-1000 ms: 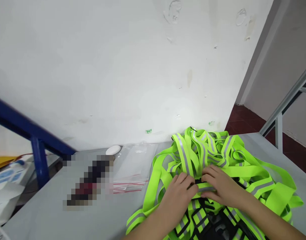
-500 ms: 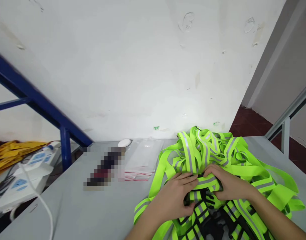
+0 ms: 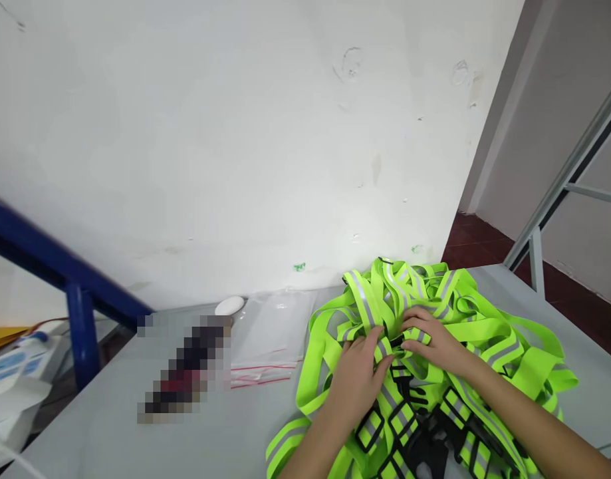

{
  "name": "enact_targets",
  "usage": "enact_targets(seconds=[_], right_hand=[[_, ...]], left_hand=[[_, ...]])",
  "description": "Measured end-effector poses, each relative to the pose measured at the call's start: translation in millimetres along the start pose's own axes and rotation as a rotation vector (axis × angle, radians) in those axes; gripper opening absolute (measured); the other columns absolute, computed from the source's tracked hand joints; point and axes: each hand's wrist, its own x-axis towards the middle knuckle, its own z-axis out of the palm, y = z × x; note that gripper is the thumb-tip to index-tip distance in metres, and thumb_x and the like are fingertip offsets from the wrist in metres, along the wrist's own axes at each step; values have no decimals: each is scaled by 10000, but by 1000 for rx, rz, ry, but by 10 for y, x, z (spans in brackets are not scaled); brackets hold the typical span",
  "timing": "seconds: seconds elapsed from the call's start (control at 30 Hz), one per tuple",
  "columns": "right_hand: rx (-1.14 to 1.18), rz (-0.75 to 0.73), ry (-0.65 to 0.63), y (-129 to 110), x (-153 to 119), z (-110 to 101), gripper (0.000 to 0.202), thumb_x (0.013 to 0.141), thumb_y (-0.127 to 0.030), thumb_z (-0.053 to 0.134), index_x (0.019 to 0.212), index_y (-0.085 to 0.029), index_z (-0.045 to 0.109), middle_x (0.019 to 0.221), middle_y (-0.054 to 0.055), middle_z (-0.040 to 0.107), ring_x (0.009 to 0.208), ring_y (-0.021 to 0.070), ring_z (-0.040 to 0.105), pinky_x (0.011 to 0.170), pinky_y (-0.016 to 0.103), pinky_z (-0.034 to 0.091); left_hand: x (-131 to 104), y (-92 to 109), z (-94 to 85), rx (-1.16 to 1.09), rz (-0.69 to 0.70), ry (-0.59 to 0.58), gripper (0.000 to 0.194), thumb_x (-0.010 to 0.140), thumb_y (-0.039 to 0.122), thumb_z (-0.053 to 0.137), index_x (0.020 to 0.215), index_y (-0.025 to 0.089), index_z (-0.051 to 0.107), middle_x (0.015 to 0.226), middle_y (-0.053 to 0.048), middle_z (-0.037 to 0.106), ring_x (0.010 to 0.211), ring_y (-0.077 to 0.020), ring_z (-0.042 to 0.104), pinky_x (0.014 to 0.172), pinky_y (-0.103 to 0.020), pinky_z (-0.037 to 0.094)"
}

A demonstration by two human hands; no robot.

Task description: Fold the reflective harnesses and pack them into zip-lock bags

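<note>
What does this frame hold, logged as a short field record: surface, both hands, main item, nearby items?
Surface: grey table against a white wall
Main item: heap of neon-yellow reflective straps with grey stripes and black buckles
Left hand: on the heap, fingers pressing a strap; closed grip not clear
Right hand: on the heap beside the left, fingertips on a strap; closed grip not clear
Nearby: clear zip bags with red seal lines, left of the heap; small white oval object by the wall
</note>
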Motion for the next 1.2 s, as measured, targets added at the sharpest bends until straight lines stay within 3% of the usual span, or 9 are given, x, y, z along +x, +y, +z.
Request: enact_targets(seconds=[0.2, 0.37, 0.47, 0.6, 0.67, 0.8, 0.93, 1.07, 1.2], right_hand=[[-164, 53, 5, 52, -27, 115, 806, 721, -475, 773, 1396, -291, 372, 1331, 113, 513, 1250, 325, 482, 972, 499, 472], [-515, -231, 105, 9, -57, 150, 771, 700, -260, 800, 1369, -261, 416, 1423, 170, 398, 1324, 380, 375, 1009, 560, 411], [-676, -357, 174, 11, -76, 152, 749, 646, -168, 792, 1323, -237, 478, 1441, 188, 407, 1333, 418, 354, 1018, 612, 357], [-670, -520, 111, 54, -111, 133, 656, 718, -118, 617, 1346, -226, 458, 1294, 123, 599, 1227, 327, 509, 1060, 596, 294], [-648, -542, 145, 68, -119, 110, 627, 737, -78, 522, 1346, -216, 467, 1228, 101, 647, 1149, 282, 573, 1060, 556, 307], [-598, -486, 213, 61, -92, 59, 624, 707, -20, 474, 1295, -218, 527, 1199, 92, 663, 1076, 255, 611, 965, 467, 414], [-522, -400, 197, 43, -48, 48, 537, 700, -59, 575, 1221, -187, 556, 1134, 124, 678, 999, 290, 628, 852, 459, 485], [-506, -340, 217, 27, -47, 62, 442, 739, -140, 669, 1157, -203, 540, 1036, 103, 697, 937, 281, 663, 793, 435, 534], [-478, -335, 253, -19, -55, 33, 354, 833, -281, 669, 1147, -207, 522, 1060, 113, 691, 978, 279, 666, 822, 439, 538]], left_hand=[[64, -26, 26, -218, -203, 56, 468, 920, 487, 465, 1304, 223, 424, 1141, -112, 649, 1098, -333, 573, 829, -435, 482], [48, 26, -29, -360, -282, 72, 537, 913, 554, 446, 1345, 239, 410, 1111, -102, 643, 747, -235, 636, 712, -389, 501], [31, 54, -95, -408, -195, 61, 506, 921, 543, 441, 1336, 255, 457, 1207, -95, 624, 836, -230, 650, 712, -358, 526], [14, 79, -209, -401, -102, -61, 429, 943, 500, 442, 1299, 272, 511, 1279, -61, 613, 1077, -250, 622, 864, -379, 535], [13, 113, -266, -324, -62, -87, 432, 953, 488, 434, 1322, 273, 499, 1324, -68, 580, 1148, -254, 593, 930, -397, 515], [46, 237, -367, -23, 105, -5, 493, 920, 519, 487, 1330, 246, 504, 1401, -113, 472, 1237, -300, 510, 1005, -470, 461], [124, 270, -376, 157, 389, -51, 521, 830, 461, 664, 1291, 262, 525, 1319, -69, 562, 1241, -288, 483, 1059, -474, 409], [166, 143, -256, 212, 416, 8, 367, 908, 236, 563, 1274, 245, 528, 1269, -58, 617, 1158, -244, 557, 1009, -433, 455], [148, 47, -171, 171, 388, 79, 311, 942, 312, 520, 1240, 231, 555, 1153, -69, 680, 1026, -245, 628, 944, -440, 480]])
